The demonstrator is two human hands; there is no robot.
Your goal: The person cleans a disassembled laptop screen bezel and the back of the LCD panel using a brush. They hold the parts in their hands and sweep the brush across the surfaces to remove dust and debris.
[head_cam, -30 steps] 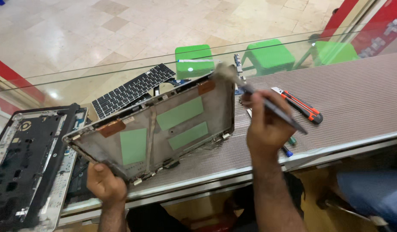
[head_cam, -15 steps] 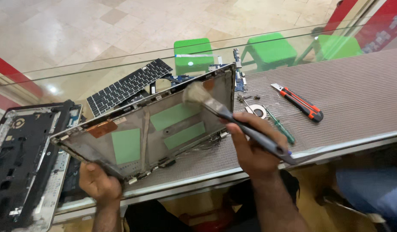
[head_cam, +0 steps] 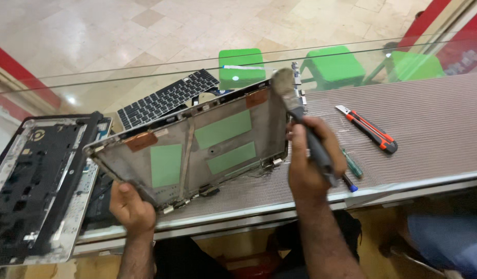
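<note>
Left hand [head_cam: 131, 205] grips the lower corner of the laptop lid shell [head_cam: 197, 142], tilted up over the counter's [head_cam: 429, 124] front edge. Right hand [head_cam: 309, 160], fingers closed around a brush [head_cam: 300, 121], sets the bristles at the shell's upper right corner; dust remains inside.

The screwdrivers [head_cam: 352, 168] by the desk's [head_cam: 429, 129] front edge are half hidden behind the right hand [head_cam: 313, 160]. The laptop base [head_cam: 37, 181] is cut off at the picture's left edge — its far corner too.
</note>
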